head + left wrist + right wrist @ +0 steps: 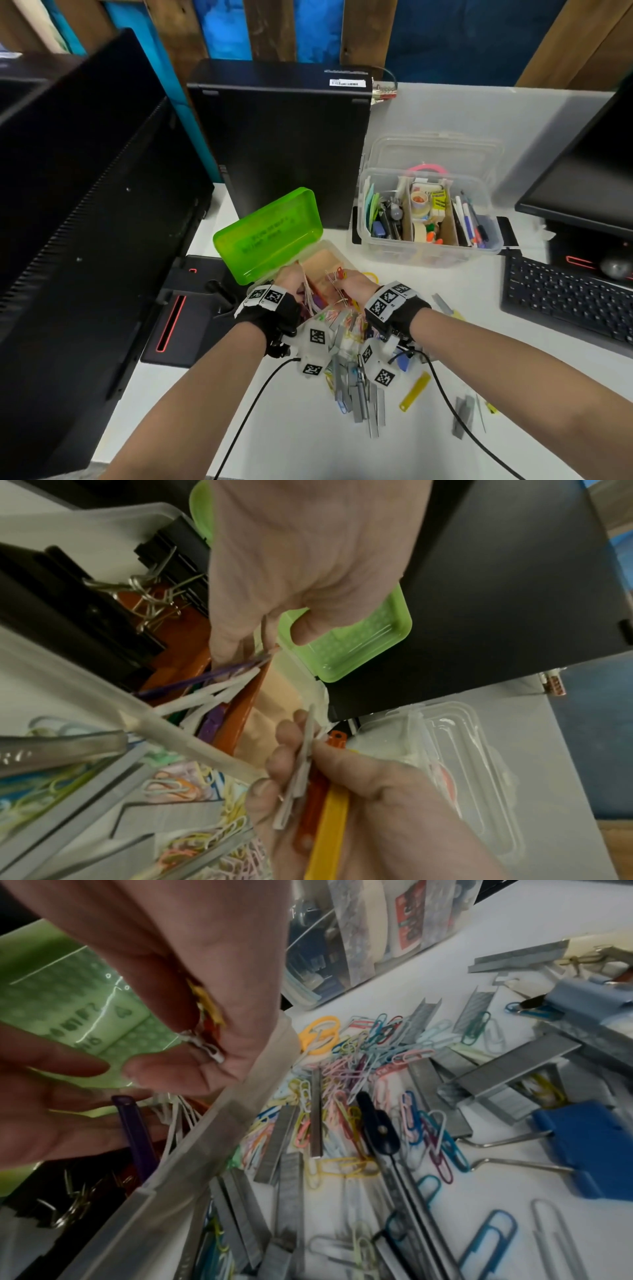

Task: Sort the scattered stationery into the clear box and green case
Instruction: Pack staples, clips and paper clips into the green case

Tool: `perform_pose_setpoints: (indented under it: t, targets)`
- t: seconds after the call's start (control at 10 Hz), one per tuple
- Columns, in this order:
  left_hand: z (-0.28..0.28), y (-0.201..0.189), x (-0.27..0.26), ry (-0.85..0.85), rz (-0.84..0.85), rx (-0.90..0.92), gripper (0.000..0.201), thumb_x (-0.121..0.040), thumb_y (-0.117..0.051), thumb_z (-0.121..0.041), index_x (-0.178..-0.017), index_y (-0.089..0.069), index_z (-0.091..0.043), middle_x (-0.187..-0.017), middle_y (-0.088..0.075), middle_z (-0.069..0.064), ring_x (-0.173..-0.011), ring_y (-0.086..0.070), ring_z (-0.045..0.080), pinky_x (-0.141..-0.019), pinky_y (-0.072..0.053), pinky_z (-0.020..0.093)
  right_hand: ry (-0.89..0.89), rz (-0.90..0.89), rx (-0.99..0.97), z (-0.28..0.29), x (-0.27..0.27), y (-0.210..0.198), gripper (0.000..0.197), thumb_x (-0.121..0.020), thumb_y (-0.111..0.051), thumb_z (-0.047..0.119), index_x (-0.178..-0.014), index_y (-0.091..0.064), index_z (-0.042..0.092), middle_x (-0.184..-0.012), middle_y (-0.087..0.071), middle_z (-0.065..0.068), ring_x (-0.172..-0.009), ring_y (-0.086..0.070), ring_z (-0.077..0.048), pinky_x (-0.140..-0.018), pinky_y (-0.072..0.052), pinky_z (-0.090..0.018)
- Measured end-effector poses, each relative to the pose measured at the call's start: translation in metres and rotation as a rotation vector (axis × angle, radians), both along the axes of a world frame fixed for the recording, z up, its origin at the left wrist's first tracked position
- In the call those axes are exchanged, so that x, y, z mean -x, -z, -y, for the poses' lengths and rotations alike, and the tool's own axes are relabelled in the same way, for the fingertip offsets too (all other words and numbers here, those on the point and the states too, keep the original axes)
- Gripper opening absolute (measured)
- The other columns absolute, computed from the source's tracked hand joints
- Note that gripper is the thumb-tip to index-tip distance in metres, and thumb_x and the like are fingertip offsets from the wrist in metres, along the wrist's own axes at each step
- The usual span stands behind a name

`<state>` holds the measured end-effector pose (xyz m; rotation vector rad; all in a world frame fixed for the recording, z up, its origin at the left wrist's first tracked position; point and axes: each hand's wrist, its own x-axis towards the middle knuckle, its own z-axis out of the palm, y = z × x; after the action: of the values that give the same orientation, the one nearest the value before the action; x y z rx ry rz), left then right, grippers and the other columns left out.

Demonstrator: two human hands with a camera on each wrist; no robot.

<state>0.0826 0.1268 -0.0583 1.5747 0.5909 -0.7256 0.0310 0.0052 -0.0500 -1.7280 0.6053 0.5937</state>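
The green case (270, 233) lies open, its lid tipped back, with black binder clips (171, 550) and coloured plastic strips in its translucent base. My left hand (291, 281) hovers over the base and pinches a bundle of white strips and a purple strip (192, 683). Beside it my right hand (349, 284) grips white strips with an orange strip and a yellow strip (329, 831). The clear box (428, 219) stands open at the right, full of pens, tape and notes. Paper clips and staple bars (359, 1069) lie heaped on the desk under my wrists.
A black computer tower (284, 144) stands right behind the case. A monitor (85, 205) fills the left side, and a keyboard (565, 301) lies at the right. The clear box's lid (435, 150) leans behind it. Blue binder clips (582, 1145) and a yellow strip (414, 390) lie loose.
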Motion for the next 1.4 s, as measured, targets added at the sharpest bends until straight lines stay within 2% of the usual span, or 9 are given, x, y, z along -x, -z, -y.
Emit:
perform_pose_setpoints:
  t: [0.1,0.2,0.3,0.4,0.5,0.8,0.9,1.0,1.4]
  targets:
    - [-0.007,-0.01,0.006,0.052,0.012,-0.001,0.026,-0.099,-0.041,-0.005,-0.075,-0.049,-0.008,-0.08,-0.054,0.013,-0.065,-0.052,0.021,-0.059,-0.046,0.029,-0.007,-0.018,-0.014,-0.003,-0.005,0.005,0.016,-0.087,-0.048,-0.003,-0.086,-0.064,0.0,-0.088,-0.067,-0.021,-0.075,-0.066,-0.03,-0.078,-0.057,-0.041]
    - [-0.013,-0.007,0.012,0.204,0.109,-0.118,0.028,-0.099,-0.043,-0.011,-0.071,-0.049,-0.013,-0.078,-0.056,0.008,-0.071,-0.059,0.023,-0.069,-0.053,0.036,-0.048,-0.05,0.055,-0.008,-0.008,0.004,0.024,-0.093,-0.046,0.003,-0.108,-0.061,-0.008,-0.117,-0.062,-0.025,-0.094,-0.066,-0.027,-0.081,-0.055,-0.031]
    - [-0.015,0.0,0.017,0.392,0.304,-0.354,0.014,-0.088,-0.056,-0.006,-0.077,-0.064,-0.005,-0.082,-0.066,0.013,-0.081,-0.066,0.027,-0.078,-0.057,0.041,0.006,-0.03,0.032,-0.008,-0.009,0.004,0.035,-0.096,-0.045,0.008,-0.128,-0.051,-0.006,-0.13,-0.054,-0.024,-0.066,-0.056,-0.005,-0.075,-0.048,-0.021]
    - [-0.015,0.01,0.024,0.575,0.41,-0.53,0.01,-0.083,-0.063,-0.006,-0.087,-0.071,-0.004,-0.09,-0.071,0.011,-0.084,-0.067,0.026,-0.074,-0.055,0.032,-0.015,-0.02,0.013,-0.009,-0.009,0.004,0.02,-0.093,-0.045,0.0,-0.102,-0.062,-0.006,-0.098,-0.065,-0.024,-0.055,-0.059,-0.013,-0.073,-0.057,-0.03]
    - [-0.014,0.013,0.024,0.63,0.445,-0.624,0.013,-0.084,-0.061,-0.008,-0.09,-0.072,-0.005,-0.097,-0.071,0.011,-0.091,-0.066,0.027,-0.078,-0.053,0.032,0.036,-0.023,-0.045,-0.006,-0.009,0.008,0.021,-0.093,-0.042,-0.004,-0.087,-0.061,0.0,-0.074,-0.062,-0.016,-0.047,-0.062,-0.017,-0.049,-0.055,-0.026]
    - [-0.014,0.032,0.0,0.318,0.328,-0.396,0.026,-0.076,-0.076,-0.004,-0.075,-0.056,-0.021,-0.087,-0.071,0.018,-0.077,-0.071,0.031,-0.072,-0.059,0.044,-0.049,-0.009,-0.056,-0.003,-0.014,0.005,0.019,-0.091,-0.044,-0.005,-0.087,-0.063,-0.004,-0.075,-0.064,-0.016,-0.064,-0.061,-0.027,-0.063,-0.058,-0.037]
    - [-0.015,0.022,0.001,0.333,0.322,-0.425,0.001,-0.089,-0.063,-0.007,-0.089,-0.063,-0.008,-0.092,-0.071,0.02,-0.082,-0.071,0.033,-0.076,-0.058,0.045,-0.054,-0.043,-0.057,-0.008,-0.021,0.008,0.02,-0.091,-0.045,-0.005,-0.082,-0.063,-0.002,-0.076,-0.064,-0.017,-0.063,-0.061,-0.028,-0.065,-0.058,-0.038]
    - [-0.022,0.019,-0.002,0.305,0.326,-0.488,0.011,-0.097,-0.05,-0.015,-0.094,-0.06,-0.01,-0.088,-0.071,0.018,-0.079,-0.072,0.03,-0.075,-0.059,0.043,-0.045,-0.057,-0.094,-0.017,-0.022,0.009,0.023,-0.096,-0.037,-0.004,-0.086,-0.055,0.005,-0.075,-0.06,-0.011,-0.058,-0.058,-0.02,-0.049,-0.056,-0.029]
    - [-0.027,0.015,-0.002,0.293,0.219,-0.367,0.02,-0.093,-0.05,0.005,-0.105,-0.066,0.0,-0.092,-0.068,0.022,-0.074,-0.067,0.033,-0.081,-0.057,0.045,-0.226,0.148,0.062,-0.034,-0.02,0.02,0.038,-0.09,-0.036,-0.007,-0.121,-0.059,-0.001,-0.122,-0.06,-0.02,-0.114,-0.056,-0.034,-0.101,-0.043,-0.038]
